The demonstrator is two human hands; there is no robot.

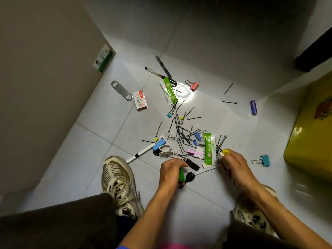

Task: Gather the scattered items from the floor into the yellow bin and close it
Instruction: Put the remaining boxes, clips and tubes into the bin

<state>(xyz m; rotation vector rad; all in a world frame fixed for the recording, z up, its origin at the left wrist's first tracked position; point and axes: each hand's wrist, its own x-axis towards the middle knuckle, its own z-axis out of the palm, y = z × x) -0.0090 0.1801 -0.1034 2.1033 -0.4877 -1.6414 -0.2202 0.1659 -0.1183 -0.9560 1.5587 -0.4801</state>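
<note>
My left hand [170, 174] grips a green lighter [181, 175] low over the floor, beside a black key fob [190, 177]. My right hand [233, 164] holds a yellow binder clip [226, 152] and a white piece [221, 155] in its fingers. The yellow bin [312, 133] stands at the right edge. Many black hairpins [183, 133] lie scattered in front of my hands, with two green sachets [209, 150] [169, 90], small coloured binder clips, pens [158, 72] and a white marker [141, 153].
A metal bottle opener [121, 90], a staples box [140, 100], a pink clip [194, 86], a purple roll [253, 107] and a blue clip [265, 160] lie further out. A wall runs along the left with a green-white box [103, 58]. My shoes flank my hands.
</note>
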